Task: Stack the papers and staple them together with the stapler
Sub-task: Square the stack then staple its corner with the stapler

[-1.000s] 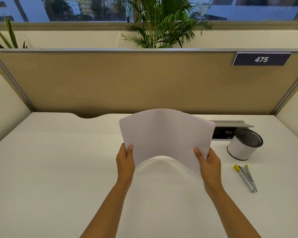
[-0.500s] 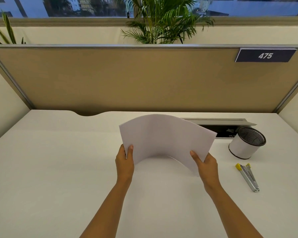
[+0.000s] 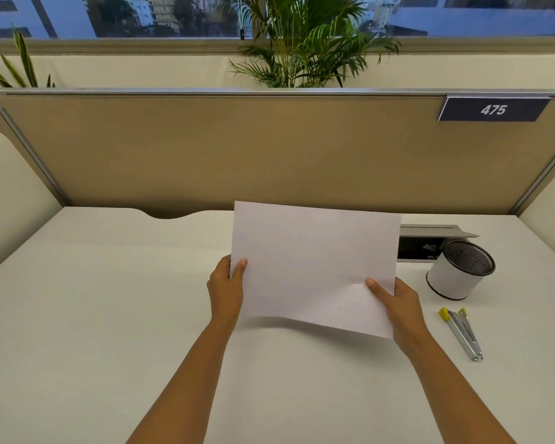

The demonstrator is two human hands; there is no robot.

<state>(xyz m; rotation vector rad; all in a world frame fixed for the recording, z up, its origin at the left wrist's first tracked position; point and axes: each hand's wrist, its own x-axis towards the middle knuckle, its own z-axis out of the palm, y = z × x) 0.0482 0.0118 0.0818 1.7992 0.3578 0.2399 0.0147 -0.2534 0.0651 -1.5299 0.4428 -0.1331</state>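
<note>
Mesh cup (image 3: 461,270) on desk (image 3: 109,315); plant (image 3: 305,43) behind partition (image 3: 205,149).

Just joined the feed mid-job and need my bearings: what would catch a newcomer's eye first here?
The white papers stand out first, held up above the middle of the desk, the left hand and right hand each with a grip on a lower side edge. To the right, the stapler lies untouched on the desk, just in front of a white mesh-topped cup. A dark tag reading 475 hangs on the partition behind.
</note>
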